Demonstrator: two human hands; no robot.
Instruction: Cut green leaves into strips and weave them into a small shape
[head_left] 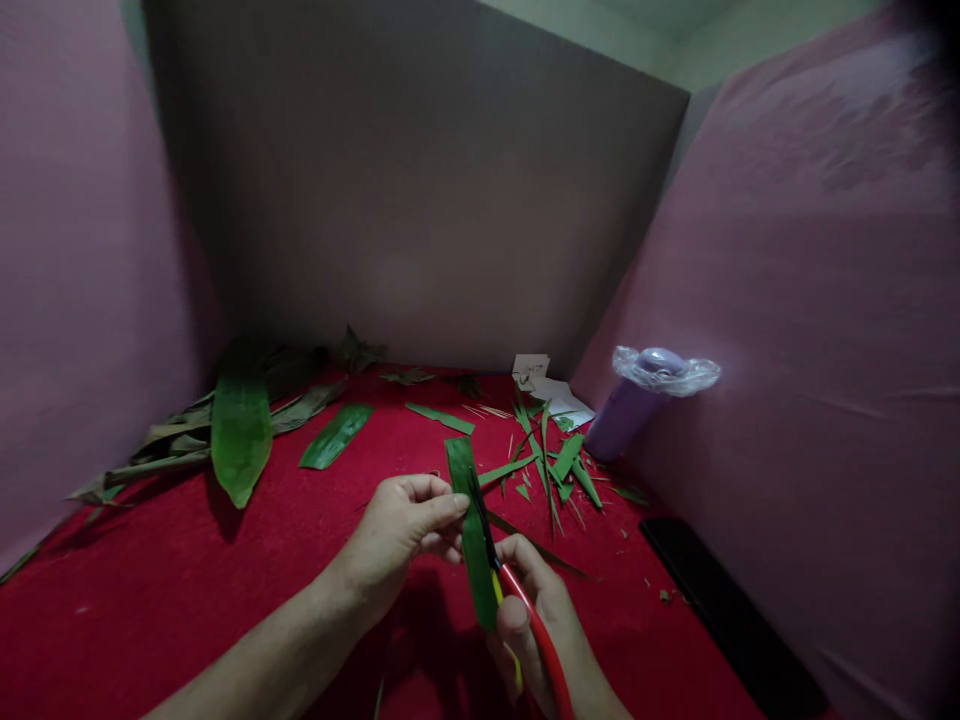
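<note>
The person's left hand (pixel 409 525) pinches a green leaf strip (pixel 477 570) near its middle, thumb on the face toward the wearer, fingertips partly hidden behind it. The strip stands almost upright above a red cloth (pixel 300 620). At its right edge, the right hand (pixel 541 600) has its fingers wrapped round the red-and-yellow handles of a pair of scissors (pixel 534 620); the dark blades lie along that edge, and whether they are parted cannot be told.

Beyond the leaf strip lies a narrow cut leaf piece (pixel 441 417). Left of the strip are a shorter, wider leaf piece (pixel 337 437), then a long pointed leaf (pixel 240 440) over dried brown leaves (pixel 169 452). Right of the strip, thin leaf scraps (pixel 568 457) lie in a loose heap, with white papers (pixel 564 402) behind them. Farther right of the strip stands a purple tumbler (pixel 626 415) with clear plastic wrap (pixel 699 377) around its top, and nearer the wearer lies a flat black object (pixel 727 610).
</note>
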